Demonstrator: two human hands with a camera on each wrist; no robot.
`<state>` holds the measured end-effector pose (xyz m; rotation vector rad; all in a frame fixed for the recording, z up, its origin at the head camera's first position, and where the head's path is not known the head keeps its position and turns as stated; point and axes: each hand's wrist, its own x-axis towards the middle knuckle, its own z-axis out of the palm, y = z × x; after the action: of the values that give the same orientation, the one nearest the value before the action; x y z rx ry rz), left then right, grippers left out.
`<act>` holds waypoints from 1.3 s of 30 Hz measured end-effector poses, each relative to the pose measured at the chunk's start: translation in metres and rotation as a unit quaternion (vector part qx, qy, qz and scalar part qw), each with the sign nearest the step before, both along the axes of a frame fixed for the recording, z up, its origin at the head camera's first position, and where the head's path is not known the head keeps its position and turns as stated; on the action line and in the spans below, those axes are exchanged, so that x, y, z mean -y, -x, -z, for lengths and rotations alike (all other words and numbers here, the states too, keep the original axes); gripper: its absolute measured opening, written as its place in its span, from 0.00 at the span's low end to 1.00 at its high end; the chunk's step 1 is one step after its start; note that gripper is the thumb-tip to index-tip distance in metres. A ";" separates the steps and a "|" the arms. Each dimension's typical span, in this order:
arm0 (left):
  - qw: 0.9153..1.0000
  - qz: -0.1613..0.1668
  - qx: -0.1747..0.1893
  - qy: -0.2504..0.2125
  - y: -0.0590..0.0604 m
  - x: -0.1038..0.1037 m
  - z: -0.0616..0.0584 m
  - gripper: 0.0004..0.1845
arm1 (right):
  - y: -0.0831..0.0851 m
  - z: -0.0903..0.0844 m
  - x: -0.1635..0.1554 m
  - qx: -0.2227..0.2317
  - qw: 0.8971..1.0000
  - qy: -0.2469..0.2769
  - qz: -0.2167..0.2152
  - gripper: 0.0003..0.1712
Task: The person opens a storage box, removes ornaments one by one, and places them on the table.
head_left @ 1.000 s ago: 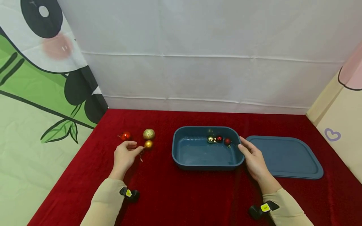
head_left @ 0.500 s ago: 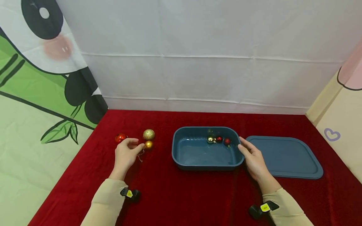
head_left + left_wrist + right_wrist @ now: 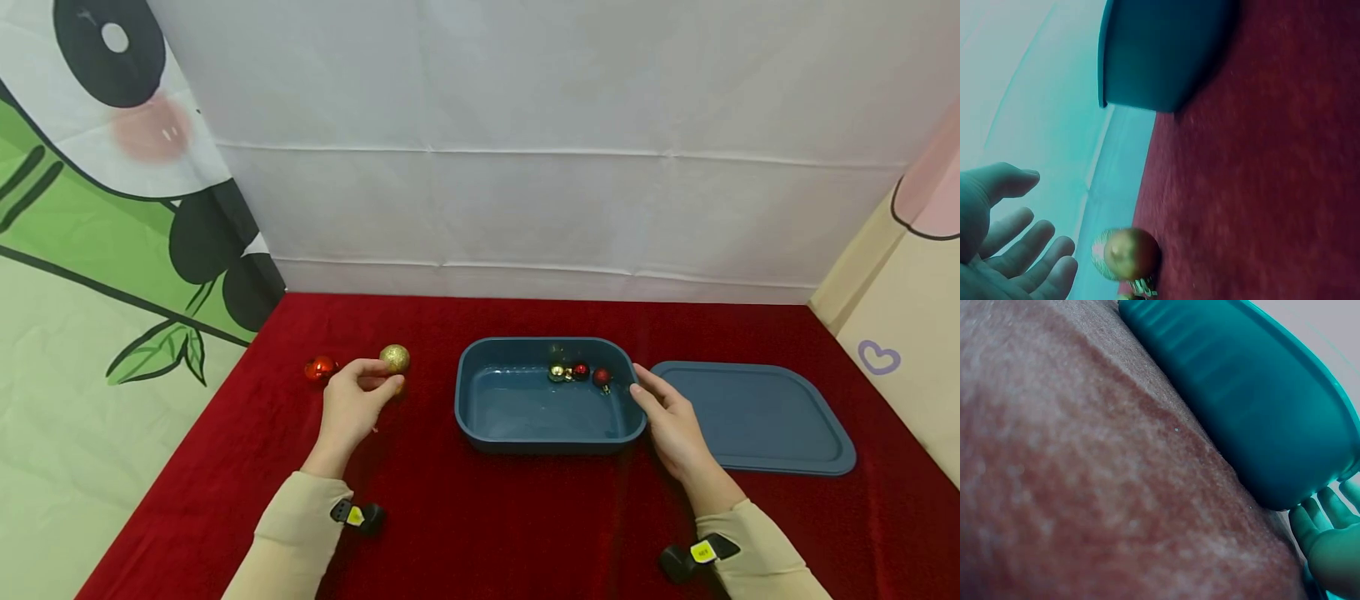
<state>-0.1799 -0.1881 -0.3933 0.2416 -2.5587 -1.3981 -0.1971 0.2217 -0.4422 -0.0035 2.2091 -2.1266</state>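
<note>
My left hand (image 3: 357,406) is beside a smooth gold bauble (image 3: 1132,253), which its fingers mostly hide in the head view. The left wrist view shows the fingers loosely bent and apart from that bauble. Behind it sits a glittery gold bauble (image 3: 394,358). A shiny red bauble (image 3: 320,367) lies left of the hand. My right hand (image 3: 675,425) holds the right end of a blue plastic box (image 3: 502,408), thumb at the rim, fingers against the outer wall (image 3: 1241,412). Inside the box are small baubles, including a gold one (image 3: 556,372) and a dark red one (image 3: 602,377).
A flat blue lid (image 3: 757,417) lies on the red cloth (image 3: 480,525) to the right of the box. A white sheet (image 3: 547,208) hangs behind the table, with printed fabric (image 3: 75,417) on the left side.
My left hand has shifted right, over the smooth gold bauble. The red bauble rolled a little left earlier and now lies apart from the hand. Right hand and box have stayed put.
</note>
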 end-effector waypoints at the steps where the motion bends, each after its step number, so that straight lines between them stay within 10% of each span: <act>1: 1.000 0.002 -0.003 -0.001 0.000 -0.002 0.000 0.18 | 0.000 0.000 0.000 0.000 1.000 0.001 0.000 0.38; 39: 0.988 0.137 -0.038 -0.051 0.015 -0.077 -0.022 0.20 | 0.001 0.001 -0.001 -0.005 1.000 -0.012 0.006 0.37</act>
<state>-0.1946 -0.1110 -0.3717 -0.1523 -2.5341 -1.6008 -0.1982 0.2222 -0.4432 0.0000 2.2461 -2.1117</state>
